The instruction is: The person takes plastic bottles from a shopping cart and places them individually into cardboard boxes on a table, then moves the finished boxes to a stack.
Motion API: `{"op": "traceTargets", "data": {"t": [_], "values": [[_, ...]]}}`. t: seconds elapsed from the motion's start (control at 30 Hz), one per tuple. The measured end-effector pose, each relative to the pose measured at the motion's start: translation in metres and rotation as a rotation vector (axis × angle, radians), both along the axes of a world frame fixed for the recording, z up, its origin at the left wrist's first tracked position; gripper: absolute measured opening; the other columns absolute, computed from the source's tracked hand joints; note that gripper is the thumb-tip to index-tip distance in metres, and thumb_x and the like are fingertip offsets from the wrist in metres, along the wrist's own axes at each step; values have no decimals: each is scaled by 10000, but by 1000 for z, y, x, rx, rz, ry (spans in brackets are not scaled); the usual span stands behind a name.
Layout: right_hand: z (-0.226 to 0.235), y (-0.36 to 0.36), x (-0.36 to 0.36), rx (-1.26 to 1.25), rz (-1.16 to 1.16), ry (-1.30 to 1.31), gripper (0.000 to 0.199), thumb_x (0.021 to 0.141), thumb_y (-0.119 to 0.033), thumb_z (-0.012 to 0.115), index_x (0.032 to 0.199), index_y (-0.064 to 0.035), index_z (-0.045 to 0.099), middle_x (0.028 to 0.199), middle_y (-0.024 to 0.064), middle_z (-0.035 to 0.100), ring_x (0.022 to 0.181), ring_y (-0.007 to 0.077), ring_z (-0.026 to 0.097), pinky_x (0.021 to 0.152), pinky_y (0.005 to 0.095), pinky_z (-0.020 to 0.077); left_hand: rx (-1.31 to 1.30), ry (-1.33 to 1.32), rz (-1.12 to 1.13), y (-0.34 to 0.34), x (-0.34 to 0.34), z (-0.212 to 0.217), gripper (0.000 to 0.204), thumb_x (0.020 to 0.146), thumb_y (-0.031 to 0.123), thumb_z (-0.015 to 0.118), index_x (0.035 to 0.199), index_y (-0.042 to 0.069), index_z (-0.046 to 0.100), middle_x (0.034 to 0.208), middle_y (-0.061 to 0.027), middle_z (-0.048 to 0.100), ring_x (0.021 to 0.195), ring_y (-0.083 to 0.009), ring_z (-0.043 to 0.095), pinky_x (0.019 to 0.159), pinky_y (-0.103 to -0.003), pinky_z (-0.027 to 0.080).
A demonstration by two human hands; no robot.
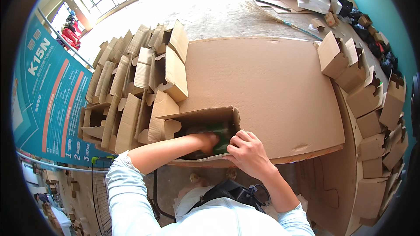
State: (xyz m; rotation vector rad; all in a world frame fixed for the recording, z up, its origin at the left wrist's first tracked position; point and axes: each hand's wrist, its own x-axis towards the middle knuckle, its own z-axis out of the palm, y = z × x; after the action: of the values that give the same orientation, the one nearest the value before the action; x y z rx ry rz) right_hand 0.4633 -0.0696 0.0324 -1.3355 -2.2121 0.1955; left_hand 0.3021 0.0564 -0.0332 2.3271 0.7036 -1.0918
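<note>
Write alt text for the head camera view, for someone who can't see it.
A person's left hand reaches inside an open cardboard box while the right hand holds its rim. The box sits at the near edge of a brown cardboard surface, with rows of open boxes to the left and more boxes to the right.

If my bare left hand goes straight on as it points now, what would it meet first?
Your left hand would probably meet the dark green object inside the open brown cardboard box; depth there is unclear, they may touch.
</note>
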Motion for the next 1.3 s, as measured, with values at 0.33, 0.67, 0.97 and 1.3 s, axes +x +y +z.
{"op": "traceTargets", "data": {"t": [0.33, 0.67, 0.97, 1.3], "values": [[8, -3, -8, 124, 36, 3, 409, 720, -217, 791, 1072, -101, 616, 1126, 100, 576, 1084, 278, 543, 946, 391, 457, -128, -534, 77, 4, -45, 48, 340, 850, 247, 642, 1095, 11, 663, 991, -224, 676, 934, -370, 648, 831, -419, 514], [-30, -12, -16, -80, -182, 744, 502, 807, -161, 741, 1251, -41, 543, 1216, 128, 629, 1193, 272, 568, 996, 375, 441, 150, -1226, 865, -77, -169, 80, 423, 754, 216, 789, 1082, -18, 660, 1119, -169, 666, 1073, -265, 631, 946, -359, 483], [-12, 22, -3, -294, -306, 287, 718, 694, -195, 829, 1309, -80, 478, 1210, 148, 609, 1171, 243, 569, 971, 372, 448, 498, -1098, 975, -63, -155, 56, 714, 669, 127, 830, 1294, 18, 501, 1215, -197, 580, 1028, -327, 583, 864, -409, 471], [-24, 57, 4, -194, -33, -55, 672, 709, -356, 794, 1281, -89, 561, 1362, 90, 523, 1287, 329, 458, 1121, 484, 328, 625, -980, 466, -39, -148, 65, 551, 766, 329, 753, 1190, 12, 601, 1306, -186, 537, 1282, -368, 443, 1120, -478, 310]]}}
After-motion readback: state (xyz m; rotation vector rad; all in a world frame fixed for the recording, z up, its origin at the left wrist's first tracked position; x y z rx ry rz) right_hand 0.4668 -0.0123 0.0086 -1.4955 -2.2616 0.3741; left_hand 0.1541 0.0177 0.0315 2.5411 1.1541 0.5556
